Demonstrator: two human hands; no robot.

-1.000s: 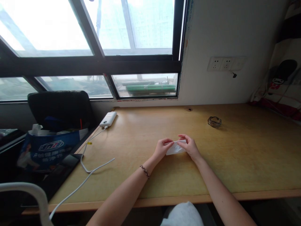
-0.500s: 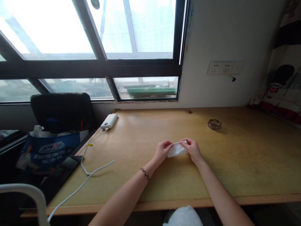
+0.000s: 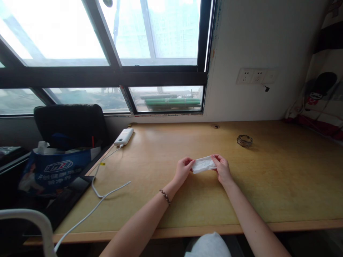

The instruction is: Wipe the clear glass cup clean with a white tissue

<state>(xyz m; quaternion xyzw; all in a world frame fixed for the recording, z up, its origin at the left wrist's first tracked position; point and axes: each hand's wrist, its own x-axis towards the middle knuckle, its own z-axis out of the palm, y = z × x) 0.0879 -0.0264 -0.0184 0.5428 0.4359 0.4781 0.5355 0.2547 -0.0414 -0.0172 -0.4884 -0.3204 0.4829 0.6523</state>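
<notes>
A folded white tissue point(image 3: 203, 164) is stretched between my two hands, above the middle of the wooden desk point(image 3: 160, 142). My left hand point(image 3: 184, 169) pinches its left end between thumb and fingers. At the right end, my right hand point(image 3: 222, 169) grips it with the thumb on top. The tissue looks flat and slightly creased, its near edge tilted a little down to the left. A braided bracelet point(image 3: 164, 196) circles my left wrist.
A white power bank point(image 3: 124, 137) lies near the desk's left edge, with a white cable point(image 3: 107, 195) trailing toward me. A brown woven ring point(image 3: 244, 141) rests at the back right. Left of the desk are a blue bag point(image 3: 60, 171) and a black chair point(image 3: 70, 125).
Both hands have risen slightly, and the tissue has turned so that more of its upper face shows. The right thumb now lies over its far right corner.
</notes>
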